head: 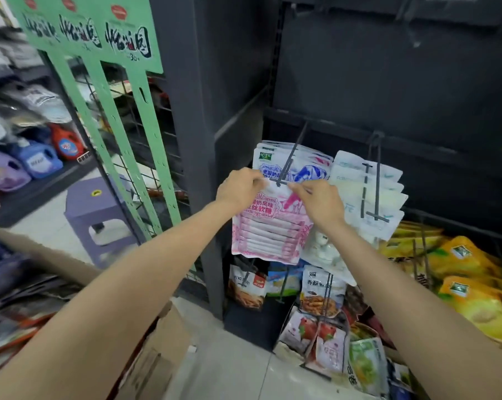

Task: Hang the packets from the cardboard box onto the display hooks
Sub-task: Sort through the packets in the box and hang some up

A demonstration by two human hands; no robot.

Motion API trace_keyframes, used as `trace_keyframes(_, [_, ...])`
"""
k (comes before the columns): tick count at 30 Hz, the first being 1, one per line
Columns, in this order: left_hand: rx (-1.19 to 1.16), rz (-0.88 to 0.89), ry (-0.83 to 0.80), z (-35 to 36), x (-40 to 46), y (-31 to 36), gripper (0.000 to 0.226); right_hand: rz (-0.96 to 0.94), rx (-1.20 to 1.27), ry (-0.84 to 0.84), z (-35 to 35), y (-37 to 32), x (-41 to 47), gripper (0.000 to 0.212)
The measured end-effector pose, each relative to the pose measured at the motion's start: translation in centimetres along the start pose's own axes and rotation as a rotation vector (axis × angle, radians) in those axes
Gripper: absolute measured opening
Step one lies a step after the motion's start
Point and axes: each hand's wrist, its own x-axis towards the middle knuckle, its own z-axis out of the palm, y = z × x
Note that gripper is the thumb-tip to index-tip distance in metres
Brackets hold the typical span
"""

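A pink and white candy packet [268, 230] hangs between both my hands at the tip of a dark display hook [290, 160]. My left hand [239, 187] pinches its top left corner and my right hand [320, 202] pinches its top right corner. Behind it, several white and blue packets [304, 166] hang on the same hook. The open cardboard box [160, 347] stands on the floor at lower left; its contents are blurred.
A second hook [374, 180] to the right carries several white packets. Lower hooks hold snack packets [320, 295] and yellow bags [460, 261]. A green display rack [114, 116] and a purple stool [97, 209] stand left, with detergent bottles [39, 160] beyond.
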Motion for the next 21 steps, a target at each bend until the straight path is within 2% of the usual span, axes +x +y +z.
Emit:
trace_keyframes(4, [0.013, -0.047, 0.014, 1.1, 1.0, 0.4, 0.021, 0.005, -0.013, -0.023, 0.2, 1.1, 1.2, 0.041])
trace_keyframes(8, [0.047, -0.073, 0.028, 1.5, 1.7, 0.9, 0.020, 0.015, -0.166, -0.015, 0.7, 1.7, 2.7, 0.040])
trace_keyframes(13, [0.072, -0.083, 0.095, 1.8, 3.4, 1.6, 0.022, -0.037, -0.346, 0.080, 0.8, 1.7, 4.5, 0.015])
trace_keyframes(17, [0.221, -0.087, 0.178, 2.0, 6.1, 2.5, 0.021, -0.024, -0.450, 0.084, 0.7, 1.5, 6.3, 0.025])
trace_keyframes(21, [0.260, -0.093, 0.157, 1.6, 8.3, 3.2, 0.022, 0.014, -0.504, 0.060, 0.3, 1.0, 8.2, 0.034])
